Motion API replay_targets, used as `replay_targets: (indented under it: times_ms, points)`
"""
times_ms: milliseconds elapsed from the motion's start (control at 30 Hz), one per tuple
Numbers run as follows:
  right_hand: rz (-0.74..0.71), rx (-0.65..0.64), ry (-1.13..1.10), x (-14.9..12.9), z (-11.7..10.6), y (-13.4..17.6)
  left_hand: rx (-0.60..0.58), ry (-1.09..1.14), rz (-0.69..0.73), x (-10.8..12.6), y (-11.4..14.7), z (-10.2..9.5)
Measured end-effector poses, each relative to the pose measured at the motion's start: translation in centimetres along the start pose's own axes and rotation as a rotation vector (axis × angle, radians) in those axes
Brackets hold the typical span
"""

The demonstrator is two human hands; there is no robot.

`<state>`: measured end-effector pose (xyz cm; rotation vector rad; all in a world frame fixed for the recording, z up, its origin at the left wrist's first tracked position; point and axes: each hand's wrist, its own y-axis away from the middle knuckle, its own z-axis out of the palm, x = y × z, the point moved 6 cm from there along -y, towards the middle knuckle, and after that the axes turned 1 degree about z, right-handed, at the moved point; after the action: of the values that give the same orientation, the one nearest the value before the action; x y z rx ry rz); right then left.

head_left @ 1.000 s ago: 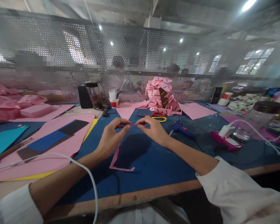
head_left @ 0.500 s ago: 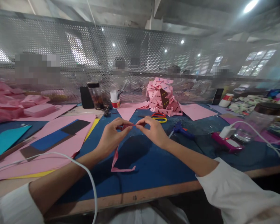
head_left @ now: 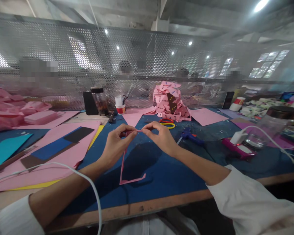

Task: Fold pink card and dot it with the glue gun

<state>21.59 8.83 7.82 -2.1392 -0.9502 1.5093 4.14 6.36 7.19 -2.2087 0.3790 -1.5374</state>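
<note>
Between my two hands, above the blue table mat (head_left: 166,182), is a narrow pink paper strip (head_left: 122,168). My left hand (head_left: 117,142) pinches it between thumb and fingers, and a creased length hangs below, bent sideways at its lower end. My right hand (head_left: 160,137) pinches the strip's other end, its fingertips almost meeting those of the left. Red-and-yellow-handled scissors (head_left: 168,123) lie just beyond the right hand. To the right of it rests a blue glue gun (head_left: 192,136).
A pile of pink dotted paper pieces (head_left: 170,101) stands at the back. Pink sheets (head_left: 71,160) with blue and black pieces lie left. A white cable (head_left: 95,189) crosses my left forearm. Jars, a paper cup (head_left: 120,107) and a magenta device (head_left: 238,148) stand around.
The strip's hanging part has swung slightly right and down, and looks narrower. Both hands keep their pinch in nearly the same place.
</note>
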Motion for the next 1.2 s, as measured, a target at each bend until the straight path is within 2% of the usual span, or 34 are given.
replay_targets:
  times_ms: [133,300,367,833,1100,1200]
  points:
    - [0.027,-0.015,-0.032,0.3,0.0,-0.1,-0.019,0.021,-0.039,0.0,0.1,0.2]
    - [0.152,-0.013,-0.195,1.1,-0.2,-0.2,-0.001,0.034,-0.066,-0.5,0.1,0.0]
    - [0.157,-0.015,-0.181,1.0,-0.3,-0.2,0.005,0.029,-0.059,-0.5,0.1,-0.1]
    - [-0.167,-0.016,0.116,-0.9,0.4,0.3,-0.081,-0.014,-0.042,0.0,0.0,0.3]
    - [-0.181,-0.005,0.254,-0.7,0.8,0.6,-0.09,-0.019,-0.055,-0.4,0.1,0.6]
    - [-0.137,-0.031,0.182,-0.7,0.7,0.5,-0.086,-0.024,-0.037,-0.3,0.0,0.6]
